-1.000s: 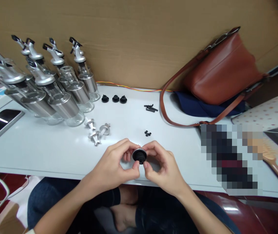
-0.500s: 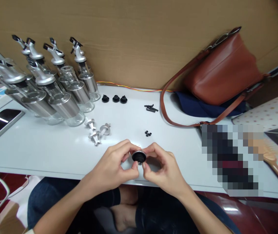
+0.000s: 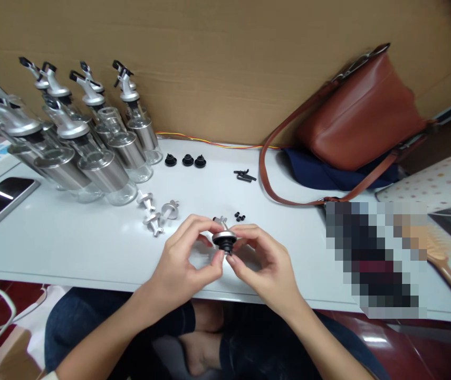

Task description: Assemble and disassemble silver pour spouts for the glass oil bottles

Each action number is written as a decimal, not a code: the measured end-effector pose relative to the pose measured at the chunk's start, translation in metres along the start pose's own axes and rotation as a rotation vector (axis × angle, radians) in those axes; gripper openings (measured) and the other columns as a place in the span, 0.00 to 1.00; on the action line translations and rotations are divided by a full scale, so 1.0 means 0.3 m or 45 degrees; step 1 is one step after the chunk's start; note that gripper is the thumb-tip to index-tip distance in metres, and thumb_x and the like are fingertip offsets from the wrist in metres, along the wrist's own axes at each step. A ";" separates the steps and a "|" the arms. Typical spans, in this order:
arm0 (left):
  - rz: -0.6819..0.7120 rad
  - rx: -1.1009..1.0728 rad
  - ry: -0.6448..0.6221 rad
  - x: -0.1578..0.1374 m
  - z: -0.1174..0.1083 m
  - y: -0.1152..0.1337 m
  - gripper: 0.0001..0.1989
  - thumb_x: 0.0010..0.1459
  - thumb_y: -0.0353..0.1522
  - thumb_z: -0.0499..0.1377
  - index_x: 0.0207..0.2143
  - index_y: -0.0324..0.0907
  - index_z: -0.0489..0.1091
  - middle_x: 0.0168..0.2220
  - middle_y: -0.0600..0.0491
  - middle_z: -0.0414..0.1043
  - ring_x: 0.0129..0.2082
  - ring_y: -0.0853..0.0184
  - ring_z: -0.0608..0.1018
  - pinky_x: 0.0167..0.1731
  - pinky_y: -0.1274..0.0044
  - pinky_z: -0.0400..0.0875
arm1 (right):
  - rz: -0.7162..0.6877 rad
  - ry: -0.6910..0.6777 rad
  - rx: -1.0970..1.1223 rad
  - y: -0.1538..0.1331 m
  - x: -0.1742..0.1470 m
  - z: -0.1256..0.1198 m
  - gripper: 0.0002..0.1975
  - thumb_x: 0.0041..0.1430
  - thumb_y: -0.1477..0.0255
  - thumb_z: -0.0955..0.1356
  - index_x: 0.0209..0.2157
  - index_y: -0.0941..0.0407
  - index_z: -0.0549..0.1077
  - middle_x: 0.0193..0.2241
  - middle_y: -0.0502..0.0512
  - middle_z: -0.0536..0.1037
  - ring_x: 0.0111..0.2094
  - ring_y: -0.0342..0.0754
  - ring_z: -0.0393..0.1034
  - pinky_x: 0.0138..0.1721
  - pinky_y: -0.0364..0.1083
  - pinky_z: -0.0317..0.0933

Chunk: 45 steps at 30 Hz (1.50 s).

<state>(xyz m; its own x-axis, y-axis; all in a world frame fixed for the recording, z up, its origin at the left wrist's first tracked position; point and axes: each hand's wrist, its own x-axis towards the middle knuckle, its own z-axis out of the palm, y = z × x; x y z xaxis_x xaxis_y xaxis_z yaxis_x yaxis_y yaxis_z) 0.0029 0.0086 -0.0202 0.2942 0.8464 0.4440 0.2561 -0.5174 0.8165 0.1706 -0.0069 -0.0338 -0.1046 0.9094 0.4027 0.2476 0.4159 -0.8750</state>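
Observation:
Between both hands, just above the table's front edge, is a pourer spout (image 3: 224,240) with a silver disc and a ribbed black stopper below it. My left hand (image 3: 189,256) pinches it from the left, thumb low and fingers at the disc. From the right, my right hand (image 3: 267,258) grips it the same way. The spout points away from me. Beyond the hands lie tiny black caps (image 3: 240,217) and, to the left, silver pourer tops (image 3: 170,210). Farther back stand three black stoppers (image 3: 188,160), with small black strips (image 3: 245,176) to their right.
Glass bottles with steel bands (image 3: 108,177) crowd the left back, several topped with pourers. A phone (image 3: 1,206) lies at the left edge. On the right are a brown leather bag (image 3: 363,116) with its strap on the table, and a wooden hairbrush (image 3: 447,269).
Both hands have tipped the pourer spout: its silver spout now shows above the disc, and the stopper is seen more from the side. The hands have risen slightly.

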 end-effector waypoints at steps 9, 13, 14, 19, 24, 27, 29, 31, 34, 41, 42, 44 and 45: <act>0.092 0.122 -0.069 -0.004 -0.004 -0.009 0.15 0.58 0.26 0.59 0.49 0.42 0.68 0.42 0.50 0.67 0.44 0.69 0.74 0.45 0.76 0.73 | 0.006 0.109 -0.016 0.027 -0.023 0.000 0.11 0.55 0.74 0.71 0.41 0.51 0.71 0.38 0.52 0.77 0.35 0.44 0.73 0.40 0.46 0.70; 0.014 0.087 -0.144 0.001 -0.003 -0.016 0.17 0.59 0.28 0.59 0.51 0.43 0.65 0.45 0.49 0.69 0.45 0.68 0.74 0.45 0.75 0.74 | 0.048 0.168 -0.013 0.024 -0.025 0.002 0.09 0.56 0.74 0.71 0.40 0.53 0.71 0.37 0.54 0.78 0.35 0.46 0.74 0.39 0.47 0.72; 0.007 0.078 -0.157 0.003 -0.004 -0.018 0.16 0.60 0.29 0.59 0.51 0.43 0.65 0.45 0.49 0.70 0.45 0.67 0.75 0.45 0.74 0.74 | 0.053 0.164 -0.006 0.023 -0.025 0.003 0.09 0.56 0.74 0.71 0.39 0.53 0.71 0.37 0.54 0.78 0.35 0.47 0.74 0.39 0.47 0.72; 0.014 0.060 -0.167 0.004 -0.007 -0.018 0.11 0.60 0.29 0.58 0.46 0.43 0.68 0.42 0.49 0.73 0.45 0.66 0.76 0.46 0.73 0.74 | 0.037 0.142 -0.033 0.021 -0.025 -0.001 0.09 0.55 0.75 0.71 0.39 0.52 0.73 0.36 0.53 0.79 0.37 0.47 0.74 0.40 0.47 0.71; -0.120 0.015 -0.246 0.003 -0.007 -0.014 0.12 0.62 0.30 0.56 0.48 0.44 0.66 0.46 0.51 0.75 0.45 0.66 0.78 0.48 0.74 0.74 | 0.043 0.163 -0.065 0.018 -0.024 -0.003 0.09 0.54 0.76 0.71 0.39 0.53 0.74 0.32 0.52 0.79 0.32 0.47 0.74 0.37 0.47 0.70; -0.063 0.084 -0.268 0.001 -0.008 -0.015 0.11 0.63 0.29 0.54 0.49 0.44 0.66 0.46 0.51 0.75 0.46 0.66 0.78 0.48 0.74 0.73 | 0.046 0.155 -0.069 0.022 -0.020 0.001 0.09 0.54 0.76 0.71 0.38 0.53 0.74 0.32 0.52 0.79 0.32 0.46 0.74 0.37 0.46 0.70; 0.003 0.160 -0.270 -0.001 -0.008 -0.018 0.11 0.64 0.29 0.53 0.48 0.43 0.65 0.46 0.50 0.75 0.46 0.66 0.77 0.48 0.75 0.73 | 0.069 0.123 -0.075 0.023 -0.016 0.003 0.09 0.54 0.76 0.71 0.38 0.53 0.73 0.31 0.51 0.79 0.32 0.46 0.74 0.37 0.46 0.70; 0.052 0.214 -0.260 -0.004 -0.007 -0.023 0.11 0.64 0.29 0.53 0.49 0.43 0.65 0.46 0.49 0.74 0.47 0.66 0.77 0.49 0.74 0.72 | 0.069 0.082 -0.109 0.018 -0.008 -0.002 0.07 0.56 0.76 0.69 0.37 0.53 0.72 0.31 0.51 0.79 0.33 0.46 0.74 0.37 0.45 0.70; 0.066 0.255 -0.226 -0.009 -0.007 -0.029 0.12 0.64 0.29 0.53 0.50 0.43 0.64 0.47 0.48 0.74 0.48 0.65 0.76 0.49 0.72 0.72 | 0.010 0.015 -0.346 0.001 0.024 -0.030 0.05 0.58 0.76 0.66 0.36 0.53 0.72 0.33 0.52 0.79 0.34 0.48 0.74 0.37 0.47 0.69; 0.085 0.221 -0.200 -0.012 -0.015 -0.032 0.12 0.64 0.28 0.53 0.50 0.43 0.63 0.46 0.48 0.73 0.47 0.65 0.76 0.47 0.72 0.72 | 0.069 0.089 -1.338 0.041 0.229 -0.128 0.09 0.57 0.76 0.64 0.32 0.56 0.76 0.31 0.60 0.78 0.37 0.57 0.67 0.31 0.51 0.60; 0.099 0.209 -0.197 -0.012 -0.015 -0.033 0.11 0.63 0.28 0.53 0.49 0.43 0.64 0.45 0.48 0.74 0.46 0.65 0.76 0.47 0.73 0.72 | 0.112 0.087 -1.417 0.059 0.261 -0.136 0.10 0.57 0.76 0.64 0.32 0.56 0.77 0.31 0.61 0.78 0.38 0.58 0.66 0.30 0.51 0.59; 0.136 0.189 -0.195 -0.012 -0.014 -0.037 0.10 0.62 0.26 0.54 0.46 0.42 0.65 0.42 0.49 0.73 0.44 0.66 0.77 0.45 0.74 0.72 | 0.150 0.013 -1.543 0.095 0.315 -0.145 0.12 0.57 0.76 0.63 0.33 0.58 0.79 0.34 0.63 0.78 0.40 0.59 0.64 0.32 0.52 0.58; 0.153 0.186 -0.200 -0.011 -0.013 -0.038 0.09 0.62 0.25 0.54 0.44 0.42 0.65 0.40 0.50 0.73 0.42 0.66 0.77 0.44 0.74 0.72 | 0.159 -0.007 -1.566 0.112 0.335 -0.147 0.12 0.57 0.77 0.63 0.33 0.58 0.79 0.35 0.65 0.77 0.40 0.60 0.63 0.33 0.52 0.58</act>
<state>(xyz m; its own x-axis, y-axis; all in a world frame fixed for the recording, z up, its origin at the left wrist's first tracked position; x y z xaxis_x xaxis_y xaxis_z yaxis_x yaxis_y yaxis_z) -0.0046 0.0123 -0.0295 0.4671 0.7534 0.4628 0.3375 -0.6357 0.6942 0.2107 0.0982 -0.0108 -0.0189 0.9435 0.3308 0.9964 0.0452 -0.0722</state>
